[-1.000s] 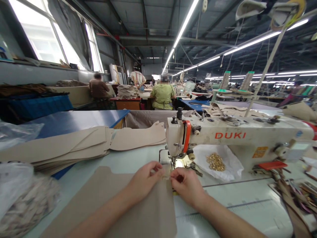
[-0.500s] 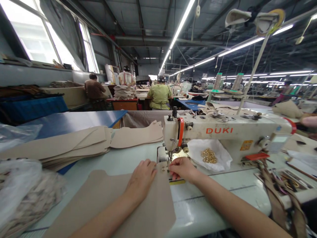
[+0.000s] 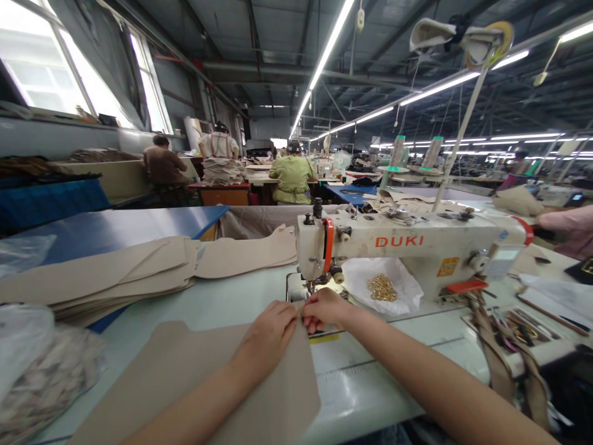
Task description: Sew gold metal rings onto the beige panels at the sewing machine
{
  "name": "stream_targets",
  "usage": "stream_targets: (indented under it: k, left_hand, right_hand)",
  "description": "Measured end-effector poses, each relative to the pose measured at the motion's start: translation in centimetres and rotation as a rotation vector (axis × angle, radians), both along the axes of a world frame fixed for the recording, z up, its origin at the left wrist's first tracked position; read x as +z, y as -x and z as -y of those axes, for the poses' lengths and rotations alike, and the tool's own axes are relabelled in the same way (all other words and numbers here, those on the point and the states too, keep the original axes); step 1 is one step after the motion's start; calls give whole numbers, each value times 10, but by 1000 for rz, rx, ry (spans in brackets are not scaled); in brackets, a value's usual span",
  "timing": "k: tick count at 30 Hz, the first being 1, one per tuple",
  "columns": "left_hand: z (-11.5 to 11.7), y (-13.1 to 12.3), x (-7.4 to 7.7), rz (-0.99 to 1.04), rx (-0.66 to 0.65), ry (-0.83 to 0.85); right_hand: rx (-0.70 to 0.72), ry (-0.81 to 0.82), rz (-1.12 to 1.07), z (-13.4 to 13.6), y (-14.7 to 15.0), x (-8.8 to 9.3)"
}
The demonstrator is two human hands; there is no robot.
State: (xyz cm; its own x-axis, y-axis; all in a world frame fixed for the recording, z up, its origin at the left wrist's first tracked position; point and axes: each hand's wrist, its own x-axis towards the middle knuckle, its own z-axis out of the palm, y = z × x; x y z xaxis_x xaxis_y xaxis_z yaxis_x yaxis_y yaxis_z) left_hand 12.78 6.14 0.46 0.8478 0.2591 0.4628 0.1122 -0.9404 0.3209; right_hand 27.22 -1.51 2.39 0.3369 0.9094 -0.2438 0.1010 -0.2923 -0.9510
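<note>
A tan fabric panel (image 3: 185, 377) lies flat on the pale sewing table, its far corner under the needle of a white DUKI sewing machine (image 3: 407, 244). My left hand (image 3: 269, 337) rests on the panel's far edge with fingers pressed down together. My right hand (image 3: 324, 309) pinches the panel's corner just in front of the presser foot, fingers curled shut. What small piece it may grip is hidden by the fingers.
A stack of tan cut pieces (image 3: 139, 272) lies at the left. A white bag with gold rings (image 3: 382, 287) sits beside the machine. Plastic bags (image 3: 37, 358) are at near left, straps and tools (image 3: 514, 334) at right. Other people sit at benches behind.
Both hands have pushed the panel's corner forward, closer under the presser foot. My right hand has closed tighter on the corner. The view has shifted a little to the right.
</note>
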Motion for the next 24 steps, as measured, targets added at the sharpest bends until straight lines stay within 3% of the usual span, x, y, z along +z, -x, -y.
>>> stream_targets:
  k: [4,9,15,19,24]
  left_hand:
    - [0,-9,-3,5,6,-43]
    - [-1,-15,-6,50,10,-134]
    - [-6,-18,-10,68,11,-152]
    - [-6,-18,-11,72,21,-130]
    - [-7,-18,-10,83,20,-123]
  right_hand:
    - [33,137,66,-1,1,6]
    - [78,147,245,-3,0,3]
    - [102,-86,672,19,-6,-6]
    - [216,-243,924,38,-9,-11]
    - [257,-387,1287,42,-10,-19]
